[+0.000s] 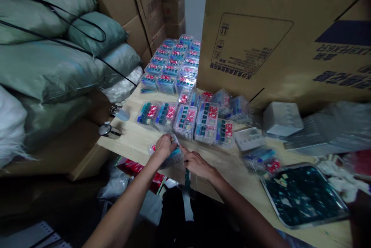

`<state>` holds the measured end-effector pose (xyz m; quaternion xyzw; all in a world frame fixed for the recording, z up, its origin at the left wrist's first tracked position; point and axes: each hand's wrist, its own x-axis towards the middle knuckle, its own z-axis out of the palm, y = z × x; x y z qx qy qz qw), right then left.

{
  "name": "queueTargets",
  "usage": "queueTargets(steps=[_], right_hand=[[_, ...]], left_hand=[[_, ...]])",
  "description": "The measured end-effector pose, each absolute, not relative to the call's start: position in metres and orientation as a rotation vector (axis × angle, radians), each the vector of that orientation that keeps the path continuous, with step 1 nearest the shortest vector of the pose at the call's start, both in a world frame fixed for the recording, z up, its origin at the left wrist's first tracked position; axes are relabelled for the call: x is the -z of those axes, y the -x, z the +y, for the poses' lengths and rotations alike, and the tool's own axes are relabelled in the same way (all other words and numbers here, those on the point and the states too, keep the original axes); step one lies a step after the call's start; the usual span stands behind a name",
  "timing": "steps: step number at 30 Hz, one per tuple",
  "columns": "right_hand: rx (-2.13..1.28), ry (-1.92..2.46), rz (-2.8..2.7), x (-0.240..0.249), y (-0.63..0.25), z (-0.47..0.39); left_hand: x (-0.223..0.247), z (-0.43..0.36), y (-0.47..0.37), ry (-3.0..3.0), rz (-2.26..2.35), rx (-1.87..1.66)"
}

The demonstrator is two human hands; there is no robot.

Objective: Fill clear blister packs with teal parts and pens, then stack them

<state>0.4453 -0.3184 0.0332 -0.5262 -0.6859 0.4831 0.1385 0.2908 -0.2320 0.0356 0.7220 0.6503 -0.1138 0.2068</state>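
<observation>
At the table's near edge, my left hand [165, 146] is curled over a clear plastic box [171, 159] with red and blue contents. Something small and pale shows at its fingertips, too blurred to name. My right hand [197, 163] comes in from the right, index finger stretched toward the left fingertips and the other fingers bent. What it grips, if anything, is hidden. Below it, a dark green strip [188, 178] lies in clear plastic by the edge. Just beyond both hands stand filled clear boxes [184, 122] with dark green squares, red-and-white packets and blue items.
More filled boxes [174, 62] stand in rows at the back. To the right are a tray of dark green pieces [304, 194], white containers [282, 118] and stacked clear plastic [327, 128]. A metal cup [109, 130] sits left. A large carton [278, 35] and sacks [52, 66] flank the table.
</observation>
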Motion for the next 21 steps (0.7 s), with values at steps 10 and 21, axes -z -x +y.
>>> queueTargets(steps=[10, 21], right_hand=[[-1.345, 1.453, -1.959, -0.017, -0.444, -0.320], [-1.340, 1.468, -1.931, -0.024, -0.442, -0.320]], left_hand=[[-0.042, -0.232, -0.293, -2.036, 1.804, 0.374], [-0.032, -0.217, -0.296, -1.980, 1.835, 0.481]])
